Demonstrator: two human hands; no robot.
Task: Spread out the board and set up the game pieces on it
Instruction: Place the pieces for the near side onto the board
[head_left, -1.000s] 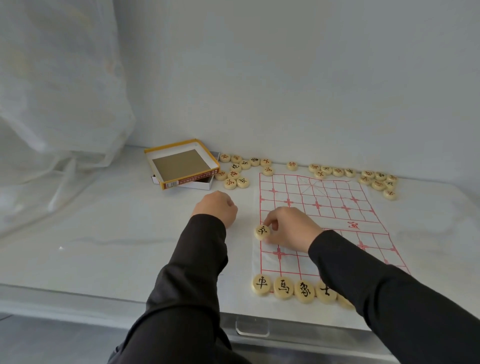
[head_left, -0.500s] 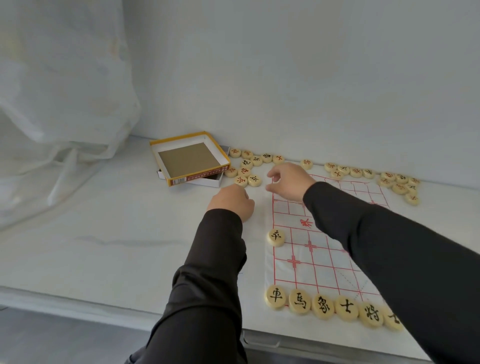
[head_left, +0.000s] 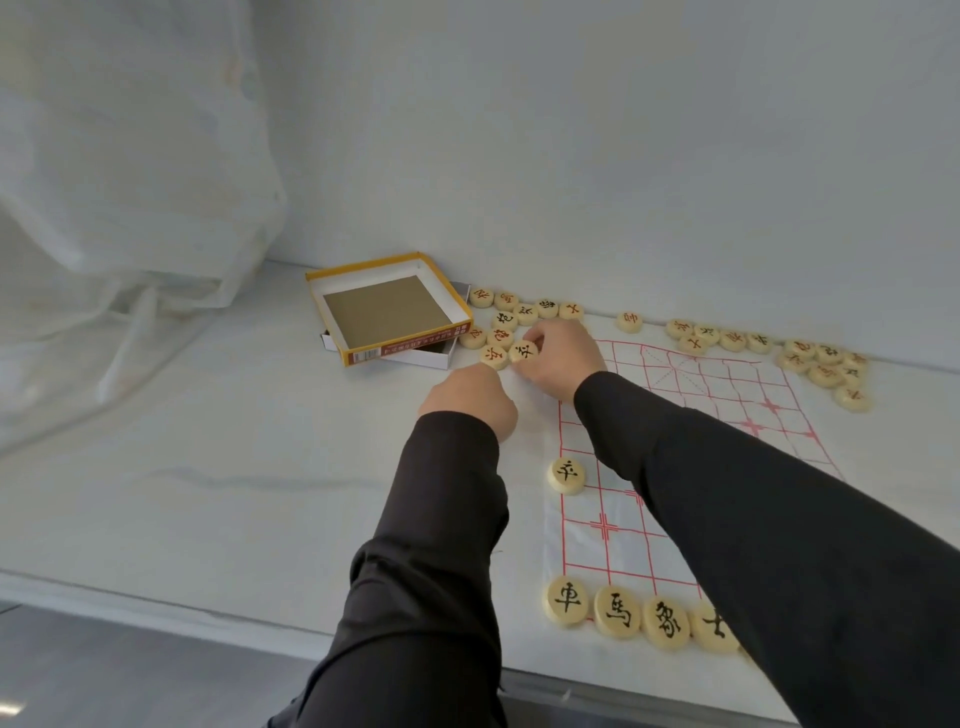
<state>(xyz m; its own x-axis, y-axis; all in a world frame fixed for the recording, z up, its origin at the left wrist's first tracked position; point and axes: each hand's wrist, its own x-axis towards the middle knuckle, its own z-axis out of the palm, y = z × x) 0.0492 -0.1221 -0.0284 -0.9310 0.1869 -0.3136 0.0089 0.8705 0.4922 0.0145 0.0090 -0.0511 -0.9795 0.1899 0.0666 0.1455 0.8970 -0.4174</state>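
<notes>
Fingers (head_left: 544, 336) of the right hand (head_left: 566, 358) pinch a round cream game piece (head_left: 523, 352) with a black character, at the near edge of a loose cluster of pieces (head_left: 511, 318). That cluster lies on the white desk (head_left: 208, 467), just beside an open yellow-edged box (head_left: 387, 306). The left hand (head_left: 470, 395) rests on the desk just in front of the right hand. Its fingers are curled under into a fist, and I cannot tell whether anything is inside. Both arms wear dark sleeves.

A thin white board (head_left: 727, 395) printed with a red grid lies spread flat on the desk to the right of the hands, partly under the right arm. Along its near edge stands a row of four black-character pieces (head_left: 618, 612), side by side, with the right sleeve hiding whatever follows. One more black-character piece (head_left: 567, 474) sits alone on the board's left edge, partway up.

Beyond the board's far edge, near the wall, lie a single red-character piece (head_left: 630, 321) and a long scatter of further pieces (head_left: 826, 364) running to the far right corner. Clear plastic sheeting (head_left: 130, 208) hangs at the left.
</notes>
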